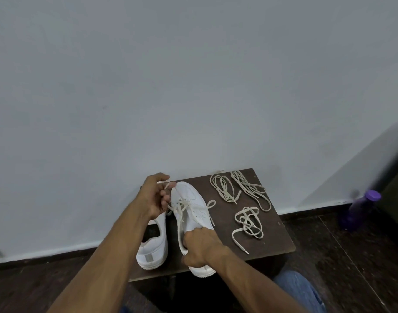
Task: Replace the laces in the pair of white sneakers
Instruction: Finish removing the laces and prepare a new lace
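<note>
- I am looking down from the head camera at a small dark wooden table (272, 242) standing against a pale grey wall (193, 86), on a dark floor.
- Two white sneakers are sitting on the table with toes toward the wall: the right sneaker (193, 213) in the middle and the left sneaker (154, 247) just beside it, at the table's left edge.
- My left hand (156, 196) is pinching the end of a cream lace (182, 208) near the right sneaker's toe, with the fingers curled round it.
- My right hand (201, 247) is gripping the right sneaker at its collar, fingers curled over the opening, and it seems to be holding a strand of that lace too, though the view there is too blurred to be sure.
- The lace is lying loosely across the eyelets, one loop trailing off the sneaker's right side.
- The left sneaker's opening is showing dark inside; I cannot see anything in it.
- Three loose bundles of cream laces are lying on the table to the right: a rear left bundle (224, 188), a rear right bundle (252, 188) and a near bundle (247, 222).
- A purple bottle (360, 211) with a purple cap is standing on the floor to the right; its contents cannot be seen.
- A grey tab is sitting on the left sneaker's heel; I can read no brand or writing anywhere.
</note>
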Motion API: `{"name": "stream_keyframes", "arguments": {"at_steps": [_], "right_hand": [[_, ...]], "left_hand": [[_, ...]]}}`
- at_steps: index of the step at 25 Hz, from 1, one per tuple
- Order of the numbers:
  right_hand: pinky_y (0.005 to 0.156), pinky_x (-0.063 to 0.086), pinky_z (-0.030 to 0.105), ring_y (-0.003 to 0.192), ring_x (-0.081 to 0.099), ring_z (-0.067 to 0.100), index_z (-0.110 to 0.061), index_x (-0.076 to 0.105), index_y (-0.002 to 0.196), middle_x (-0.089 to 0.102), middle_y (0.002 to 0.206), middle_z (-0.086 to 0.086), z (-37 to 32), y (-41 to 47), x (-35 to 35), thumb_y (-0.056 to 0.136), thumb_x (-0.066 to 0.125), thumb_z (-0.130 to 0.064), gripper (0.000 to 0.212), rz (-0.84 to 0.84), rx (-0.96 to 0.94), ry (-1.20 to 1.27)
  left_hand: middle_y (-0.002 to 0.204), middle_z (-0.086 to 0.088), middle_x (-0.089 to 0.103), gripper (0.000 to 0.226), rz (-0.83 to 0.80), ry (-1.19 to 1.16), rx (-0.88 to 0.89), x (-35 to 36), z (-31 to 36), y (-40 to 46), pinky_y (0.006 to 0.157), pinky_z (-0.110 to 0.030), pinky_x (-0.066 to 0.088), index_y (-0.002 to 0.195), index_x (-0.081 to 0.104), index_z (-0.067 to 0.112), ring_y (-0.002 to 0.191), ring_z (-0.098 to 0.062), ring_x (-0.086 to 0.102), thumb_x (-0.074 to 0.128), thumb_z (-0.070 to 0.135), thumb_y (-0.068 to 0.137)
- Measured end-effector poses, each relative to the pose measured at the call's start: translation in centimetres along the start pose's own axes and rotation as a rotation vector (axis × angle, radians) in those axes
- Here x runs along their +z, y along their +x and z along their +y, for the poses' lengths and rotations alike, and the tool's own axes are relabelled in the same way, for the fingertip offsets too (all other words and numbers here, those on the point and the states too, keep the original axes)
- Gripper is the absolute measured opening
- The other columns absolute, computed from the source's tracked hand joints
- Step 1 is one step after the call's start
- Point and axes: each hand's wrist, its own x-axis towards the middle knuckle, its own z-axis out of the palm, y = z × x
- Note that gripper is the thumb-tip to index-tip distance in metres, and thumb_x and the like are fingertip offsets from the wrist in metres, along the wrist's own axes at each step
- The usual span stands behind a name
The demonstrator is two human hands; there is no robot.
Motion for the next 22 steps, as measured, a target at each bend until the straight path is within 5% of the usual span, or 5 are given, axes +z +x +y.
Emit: {"name": "stream_keyframes", "arguments": {"at_steps": [3, 7, 10, 16, 22], "right_hand": [[0.085, 0.046, 0.039, 0.105, 0.059, 0.038, -0.008, 0.059, 0.105, 0.064, 0.112, 0.016, 0.0, 0.0, 0.0, 0.083, 0.061, -0.031, 0.032, -0.007, 0.003, 0.001], [0.083, 0.045, 0.037, 0.104, 0.059, 0.038, -0.007, 0.060, 0.104, 0.064, 0.111, 0.016, 0.0, 0.0, 0.0, 0.083, 0.060, -0.029, 0.030, -0.004, 0.004, 0.004], [0.079, 0.044, 0.037, 0.102, 0.059, 0.037, -0.007, 0.060, 0.103, 0.064, 0.110, 0.016, -0.1, 0.2, -0.1, 0.083, 0.060, -0.030, 0.030, -0.005, 0.003, -0.001], [0.078, 0.044, 0.037, 0.100, 0.060, 0.038, -0.006, 0.059, 0.102, 0.065, 0.108, 0.016, -0.1, 0.1, -0.1, 0.082, 0.061, -0.031, 0.031, 0.008, -0.002, 0.007], [0.082, 0.045, 0.038, 0.104, 0.059, 0.037, -0.004, 0.060, 0.108, 0.064, 0.112, 0.017, 0.0, 0.1, 0.0, 0.083, 0.061, -0.031, 0.037, 0.022, -0.004, 0.013]], "left_hand": [[0.052, 0.001, 0.041, 0.015, 0.042, 0.383, 0.161, 1.2, 1.5, -0.3, 0.034, -0.015, 0.030, 0.077, 0.067, 0.009, 0.036, -0.009, 0.043, 0.065, 0.021, 0.085], [0.052, 0.004, 0.045, 0.025, 0.031, -0.433, 0.142, -0.2, 3.2, -0.7, 0.037, -0.011, 0.034, 0.058, 0.047, 0.017, 0.043, -0.008, 0.045, 0.058, 0.018, 0.080], [0.079, 0.000, 0.063, 0.007, 0.017, -0.734, 0.193, -0.7, 2.2, 0.0, 0.047, -0.015, 0.047, 0.082, 0.056, 0.012, 0.064, -0.011, 0.062, 0.057, 0.019, 0.084], [0.153, 0.015, 0.030, 0.099, 0.042, 0.552, 0.613, 2.1, -2.6, 3.4, 0.082, -0.032, 0.054, 0.151, 0.007, 0.047, 0.120, -0.015, 0.057, 0.066, 0.003, 0.084], [0.123, 0.004, 0.063, 0.084, 0.020, 1.421, 0.550, 1.9, -3.3, 4.8, 0.089, -0.038, 0.052, 0.148, 0.015, 0.051, 0.109, -0.023, 0.060, 0.059, 0.022, 0.083]]}}
